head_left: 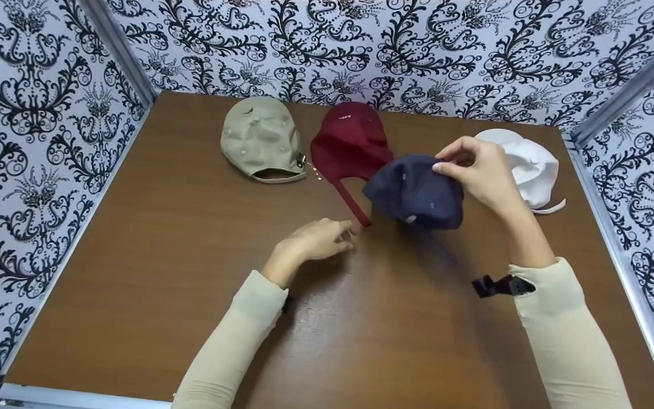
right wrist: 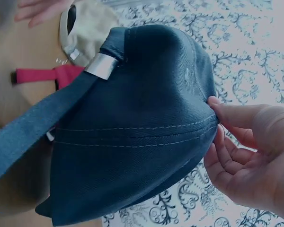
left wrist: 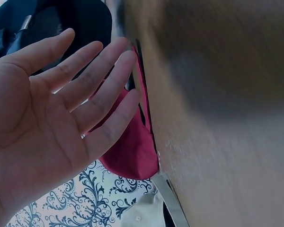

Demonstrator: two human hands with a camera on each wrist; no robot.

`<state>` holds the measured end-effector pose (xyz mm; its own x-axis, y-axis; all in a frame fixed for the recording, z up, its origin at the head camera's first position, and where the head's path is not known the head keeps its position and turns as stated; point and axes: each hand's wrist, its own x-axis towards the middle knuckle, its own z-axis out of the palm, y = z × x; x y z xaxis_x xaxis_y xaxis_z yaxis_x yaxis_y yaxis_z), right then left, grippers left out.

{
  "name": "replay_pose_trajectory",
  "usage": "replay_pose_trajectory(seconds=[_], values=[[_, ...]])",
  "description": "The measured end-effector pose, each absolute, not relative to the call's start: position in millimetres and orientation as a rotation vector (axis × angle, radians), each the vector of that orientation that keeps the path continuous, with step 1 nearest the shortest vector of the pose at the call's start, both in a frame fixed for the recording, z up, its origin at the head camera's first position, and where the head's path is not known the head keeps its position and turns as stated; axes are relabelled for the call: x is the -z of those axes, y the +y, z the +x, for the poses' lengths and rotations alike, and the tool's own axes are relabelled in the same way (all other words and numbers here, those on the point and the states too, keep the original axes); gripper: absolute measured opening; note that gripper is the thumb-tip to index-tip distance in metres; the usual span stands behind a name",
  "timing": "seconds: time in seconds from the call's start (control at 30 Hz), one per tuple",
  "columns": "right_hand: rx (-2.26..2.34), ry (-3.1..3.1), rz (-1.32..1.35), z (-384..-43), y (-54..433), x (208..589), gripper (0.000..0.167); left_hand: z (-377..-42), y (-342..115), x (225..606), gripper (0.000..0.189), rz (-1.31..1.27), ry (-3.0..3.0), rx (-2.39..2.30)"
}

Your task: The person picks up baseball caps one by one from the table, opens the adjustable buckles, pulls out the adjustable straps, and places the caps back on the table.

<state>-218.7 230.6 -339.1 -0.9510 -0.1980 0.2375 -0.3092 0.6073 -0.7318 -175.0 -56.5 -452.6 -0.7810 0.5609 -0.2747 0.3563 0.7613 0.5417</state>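
A navy blue cap (head_left: 418,193) hangs over the table from my right hand (head_left: 483,173). Thumb and fingers pinch the crown, as the right wrist view shows, and the cap's strap with a metal buckle (right wrist: 102,66) dangles loose. My left hand (head_left: 318,238) hovers low over the wood with its fingers spread and nothing in it; the left wrist view shows its bare palm. Just beyond its fingertips lies the strap of a red cap (head_left: 349,139). The navy cap overlaps part of the red one in the head view.
A beige cap (head_left: 261,136) lies at the back left, beside the red cap. At the back right a white cap (head_left: 534,170) is partly behind my right hand. Patterned walls (head_left: 327,51) enclose the brown table (head_left: 151,272) at the back and both sides.
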Motion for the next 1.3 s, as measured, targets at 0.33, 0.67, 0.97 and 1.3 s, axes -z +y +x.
replay_pose_trajectory(seconds=[0.33,0.67,0.97,1.3], values=[[-1.387,-2.666,0.477,-200.9,218.1,329.7,0.021,-171.3,-56.1,452.5,0.031,0.714,2.526,-0.686],[-1.564,-2.619,0.537,-195.4,211.1,333.1,0.019,-170.0,-53.5,453.9,0.047,0.841,2.223,-1.304],[-1.701,-2.561,0.514,-194.9,207.8,338.1,0.021,-163.9,-49.6,442.3,0.05,0.804,1.791,-1.857],[-1.81,-2.463,0.497,-197.6,206.7,344.5,0.019,-154.2,-38.7,429.5,0.049,0.597,1.333,-2.177]])
